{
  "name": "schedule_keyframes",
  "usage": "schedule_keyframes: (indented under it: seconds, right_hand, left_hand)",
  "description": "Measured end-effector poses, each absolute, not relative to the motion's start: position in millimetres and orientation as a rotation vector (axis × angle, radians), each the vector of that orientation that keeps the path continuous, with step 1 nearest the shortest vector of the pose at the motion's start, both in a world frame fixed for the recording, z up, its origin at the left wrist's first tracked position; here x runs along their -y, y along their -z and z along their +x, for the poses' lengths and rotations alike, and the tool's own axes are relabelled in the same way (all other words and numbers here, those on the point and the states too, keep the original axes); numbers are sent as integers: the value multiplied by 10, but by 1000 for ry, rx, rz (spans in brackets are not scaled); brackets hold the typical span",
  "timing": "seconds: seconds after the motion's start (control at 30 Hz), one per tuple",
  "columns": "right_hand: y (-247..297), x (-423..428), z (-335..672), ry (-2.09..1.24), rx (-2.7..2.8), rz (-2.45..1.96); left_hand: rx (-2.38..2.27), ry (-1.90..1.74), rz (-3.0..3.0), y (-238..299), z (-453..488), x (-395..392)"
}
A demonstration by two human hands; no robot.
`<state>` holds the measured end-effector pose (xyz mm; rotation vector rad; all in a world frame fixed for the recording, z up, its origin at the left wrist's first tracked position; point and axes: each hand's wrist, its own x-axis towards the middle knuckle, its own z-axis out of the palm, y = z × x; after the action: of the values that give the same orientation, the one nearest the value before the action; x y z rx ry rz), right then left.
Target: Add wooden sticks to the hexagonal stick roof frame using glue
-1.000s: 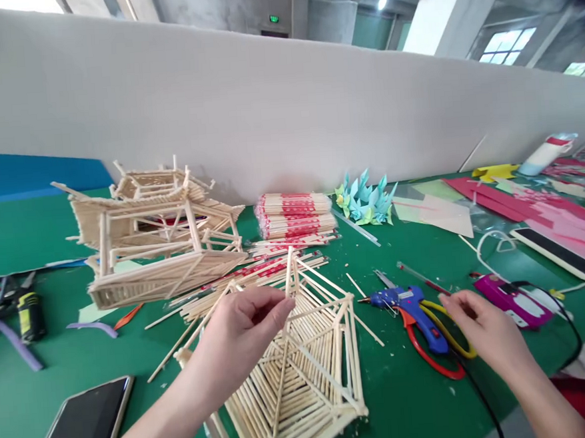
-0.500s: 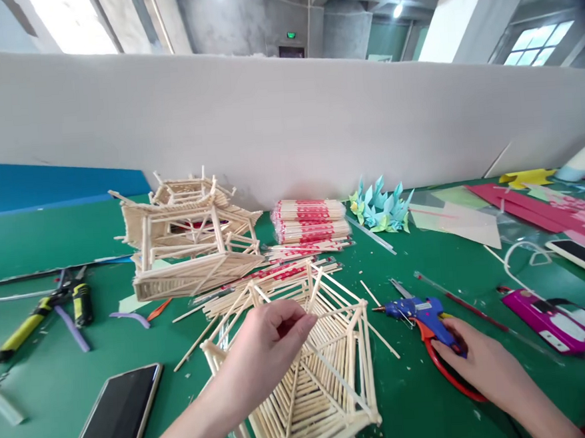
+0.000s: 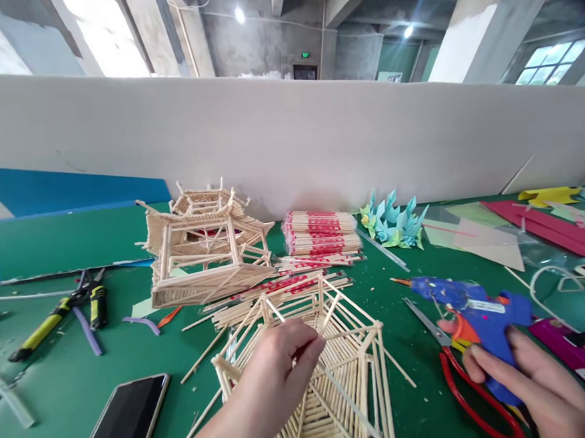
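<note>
A many-sided frame of thin wooden sticks (image 3: pixel 330 403) stands in front of me, its sloping sides lined with close rows of sticks. Over its middle, my left hand (image 3: pixel 283 366) is closed in a pinch on a short wooden stick (image 3: pixel 330 312) that slants up from the fingertips. My right hand (image 3: pixel 528 376) grips a blue hot glue gun (image 3: pixel 471 303) by its handle, with the nozzle pointing left towards the frame. Red-handled scissors (image 3: pixel 450 361) lie under and beside the glue gun.
A pagoda-like stick model (image 3: pixel 209 251) stands at the back left, beside bundled sticks (image 3: pixel 321 234) in red-patterned wrap. Blue paper flowers (image 3: pixel 395 218) sit behind. Pliers (image 3: pixel 63 315) and a phone (image 3: pixel 124 424) lie at left, a magenta device (image 3: pixel 577 356) at right.
My right hand has taken up the glue gun from the table and raised it, uncovering more of the scissors. My left hand keeps its pinch over the frame. The view has shifted slightly.
</note>
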<state>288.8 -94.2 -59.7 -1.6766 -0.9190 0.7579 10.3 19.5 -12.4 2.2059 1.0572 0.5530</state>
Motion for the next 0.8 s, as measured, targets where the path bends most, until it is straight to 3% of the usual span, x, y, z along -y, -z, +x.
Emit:
schedule_keyframes:
  seconds: [0.1,0.27,0.8]
  right_hand:
    - [515,779,2793,-964,934,-1549]
    - [550,570,2957,-728,878,-1783]
    - [343,530,2870,-918,885,-1597]
  left_hand:
    - [-1048,-569,2209,113,74,-180]
    - [-1048,-570,2180,67,33,-191]
    - [-1012,-591,2076,27,83,-192]
